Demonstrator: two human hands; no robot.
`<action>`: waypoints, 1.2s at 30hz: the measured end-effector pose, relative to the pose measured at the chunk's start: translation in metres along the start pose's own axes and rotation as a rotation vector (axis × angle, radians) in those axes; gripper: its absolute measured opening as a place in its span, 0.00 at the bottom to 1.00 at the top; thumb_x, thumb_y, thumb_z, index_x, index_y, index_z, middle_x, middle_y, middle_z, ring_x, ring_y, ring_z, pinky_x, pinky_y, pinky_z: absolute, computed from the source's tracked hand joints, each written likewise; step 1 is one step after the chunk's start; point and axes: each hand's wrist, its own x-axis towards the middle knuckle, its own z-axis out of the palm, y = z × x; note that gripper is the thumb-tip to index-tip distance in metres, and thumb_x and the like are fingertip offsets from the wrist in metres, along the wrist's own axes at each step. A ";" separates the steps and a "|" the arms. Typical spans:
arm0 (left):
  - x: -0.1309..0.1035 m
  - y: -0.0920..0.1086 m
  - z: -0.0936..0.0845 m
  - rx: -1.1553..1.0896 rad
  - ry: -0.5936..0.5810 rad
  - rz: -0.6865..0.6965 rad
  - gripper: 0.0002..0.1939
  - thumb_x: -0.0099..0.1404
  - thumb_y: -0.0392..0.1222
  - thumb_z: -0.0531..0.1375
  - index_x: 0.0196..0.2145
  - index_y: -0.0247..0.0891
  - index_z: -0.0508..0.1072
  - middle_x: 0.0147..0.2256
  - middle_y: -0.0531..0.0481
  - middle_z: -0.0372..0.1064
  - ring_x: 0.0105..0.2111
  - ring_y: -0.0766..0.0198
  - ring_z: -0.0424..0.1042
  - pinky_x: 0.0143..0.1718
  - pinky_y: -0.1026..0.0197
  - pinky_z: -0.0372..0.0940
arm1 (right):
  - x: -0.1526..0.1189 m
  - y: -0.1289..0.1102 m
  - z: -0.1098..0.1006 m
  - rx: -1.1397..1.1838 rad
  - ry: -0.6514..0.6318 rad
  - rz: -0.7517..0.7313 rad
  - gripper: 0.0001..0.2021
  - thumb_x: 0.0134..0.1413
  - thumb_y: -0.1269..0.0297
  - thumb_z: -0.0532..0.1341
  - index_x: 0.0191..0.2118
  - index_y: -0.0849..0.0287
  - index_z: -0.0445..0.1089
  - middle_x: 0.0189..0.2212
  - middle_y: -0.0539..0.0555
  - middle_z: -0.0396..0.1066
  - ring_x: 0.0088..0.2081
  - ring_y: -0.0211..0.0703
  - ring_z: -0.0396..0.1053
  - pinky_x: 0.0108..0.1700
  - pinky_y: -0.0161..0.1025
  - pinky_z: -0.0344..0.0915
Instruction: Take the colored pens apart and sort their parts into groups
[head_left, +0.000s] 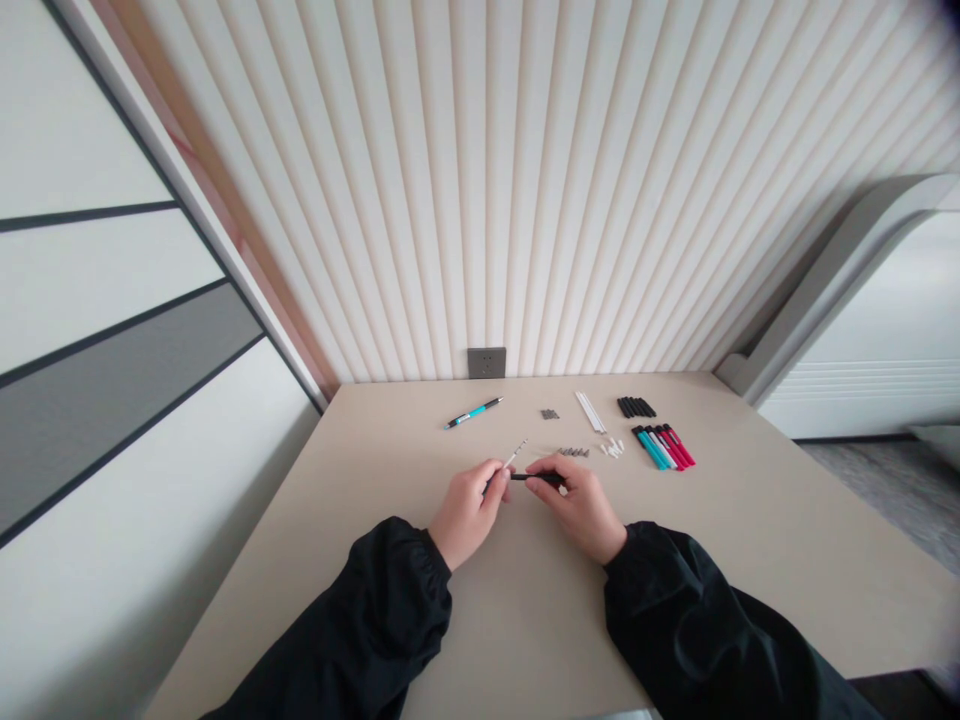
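While left fingers (504, 474) grasp a white rod (516, 454); right fingers (544, 474) pinch a black piece (551, 477).

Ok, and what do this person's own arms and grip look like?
The left sleeve and right sleeve are long, black and loose, puffed and gathered at the wrists, with soft creases. No logo or marking shows on either. The left grip and right grip are bare hands, without gloves.

The left hand (471, 505) pinches a thin white rod (514, 456), while the right hand (576, 497) grips a slim black piece, probably a pen part (541, 479). Beyond them, a turquoise-and-black pen (473, 413) and sorted rows of coloured barrels (663, 448) lie on the beige surface (337, 440).
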 end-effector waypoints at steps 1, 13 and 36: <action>-0.001 0.002 0.001 -0.027 -0.018 -0.006 0.17 0.71 0.47 0.47 0.35 0.38 0.71 0.26 0.53 0.71 0.26 0.66 0.69 0.31 0.66 0.60 | 0.000 0.001 0.001 0.022 0.003 0.010 0.10 0.53 0.59 0.62 0.37 0.58 0.72 0.33 0.53 0.74 0.34 0.41 0.70 0.36 0.38 0.66; -0.002 -0.003 0.003 -0.117 0.093 -0.029 0.12 0.67 0.46 0.54 0.40 0.37 0.72 0.34 0.50 0.75 0.32 0.64 0.72 0.36 0.65 0.64 | -0.001 0.005 0.011 0.556 -0.054 0.139 0.19 0.53 0.55 0.63 0.48 0.57 0.63 0.41 0.58 0.75 0.37 0.44 0.74 0.43 0.46 0.70; -0.008 0.001 0.003 -0.222 0.151 -0.007 0.13 0.64 0.47 0.57 0.35 0.37 0.78 0.36 0.49 0.77 0.36 0.61 0.74 0.40 0.64 0.67 | -0.002 0.012 0.006 0.266 0.071 0.070 0.15 0.52 0.53 0.64 0.39 0.59 0.72 0.24 0.51 0.71 0.27 0.40 0.68 0.32 0.39 0.67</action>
